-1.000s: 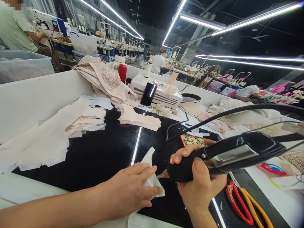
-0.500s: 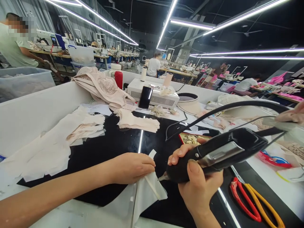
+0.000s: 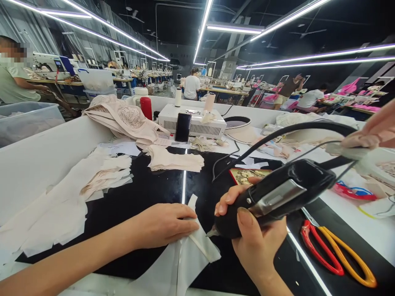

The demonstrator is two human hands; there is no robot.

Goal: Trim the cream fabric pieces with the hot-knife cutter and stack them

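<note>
My left hand presses its closed fingers onto a white fabric piece, at a narrow cream strip lying along it. The fabric's upper tip sticks out beyond my fingers. In my right hand is a black glue gun with a silver lever, my thumb beside the lever. Its small pale nozzle points left, close to the fabric's right edge; whether it touches cannot be made out. From the rear of the gun a thick black hose arches away.
Scissors with red and orange handles lie at right. Stacked cream fabric pieces and a larger pile lie ahead and left. Behind are a phone, a white vented box and a small tray. Other people work farther back.
The view has shifted slightly, so the background sits more to the left. My left fingers lie flatter on the fabric than before. The glue gun stays in my right hand near the edge.
</note>
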